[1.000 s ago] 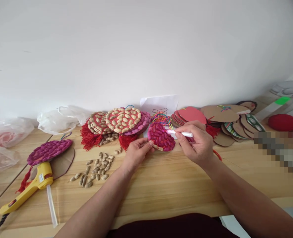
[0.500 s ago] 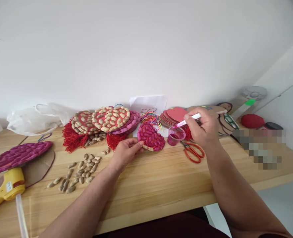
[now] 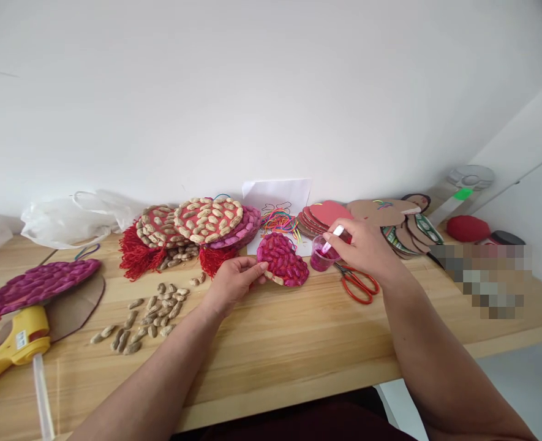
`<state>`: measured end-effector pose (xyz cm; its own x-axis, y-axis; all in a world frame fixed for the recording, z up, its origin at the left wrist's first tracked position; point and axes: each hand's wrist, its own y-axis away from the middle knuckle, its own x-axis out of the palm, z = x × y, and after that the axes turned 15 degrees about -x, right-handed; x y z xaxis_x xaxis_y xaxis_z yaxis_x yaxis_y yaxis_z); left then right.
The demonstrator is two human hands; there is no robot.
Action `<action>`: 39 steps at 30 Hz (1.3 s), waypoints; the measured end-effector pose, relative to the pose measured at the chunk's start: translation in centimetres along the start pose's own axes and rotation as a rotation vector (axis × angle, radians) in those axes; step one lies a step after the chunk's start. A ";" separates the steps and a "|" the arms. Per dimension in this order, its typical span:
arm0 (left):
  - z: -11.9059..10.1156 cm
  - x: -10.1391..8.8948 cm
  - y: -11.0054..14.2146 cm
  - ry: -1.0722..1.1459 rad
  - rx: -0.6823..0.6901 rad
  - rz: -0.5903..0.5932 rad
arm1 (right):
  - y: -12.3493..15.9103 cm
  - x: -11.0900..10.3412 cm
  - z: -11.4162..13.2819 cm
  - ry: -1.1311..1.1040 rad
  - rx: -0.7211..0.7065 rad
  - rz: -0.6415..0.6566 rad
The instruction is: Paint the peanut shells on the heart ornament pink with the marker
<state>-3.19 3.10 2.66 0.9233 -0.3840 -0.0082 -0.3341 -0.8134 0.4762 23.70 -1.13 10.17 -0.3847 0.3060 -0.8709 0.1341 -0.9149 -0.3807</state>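
So the brush has just gone into the cup. A second ago it was right on the peanut-covered disc, half a second ago it was hanging over the cup, and now its pink-stained end is down inside the rim. Reads to me as a pause in the colouring to pick up more paint. The disc has barely budged through all this: it's in the middle of the bench, just left of the cup, nearly all magenta apart from a couple of bare peanuts on the near edge, so I'd call that side close to covered.

Left hand has the disc pinched by its left edge, thumb on top. Right hand is closed around the white handle, and the scissors lie just beside the cup, below that hand.

Stuff I can't make out: the bristles are lost in the paint, so no idea how loaded they are. The left fingers under the disc are mostly hidden, same for its underside, and I can't tell whether its lower edge touches the bench or is tipped up. Over on the left the glue gun is cut off by the edge of view, and the blurred patch on the right could be anything.
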 end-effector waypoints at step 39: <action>0.1 0.2 0.3 0.015 -0.005 0.007 | 0.6 -0.7 0.7 0.102 -0.070 -0.267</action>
<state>-3.14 2.74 2.77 0.9237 -0.3830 0.0087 -0.3397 -0.8084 0.4807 23.41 -2.11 10.73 -0.3214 0.5617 -0.7623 0.1049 -0.7790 -0.6182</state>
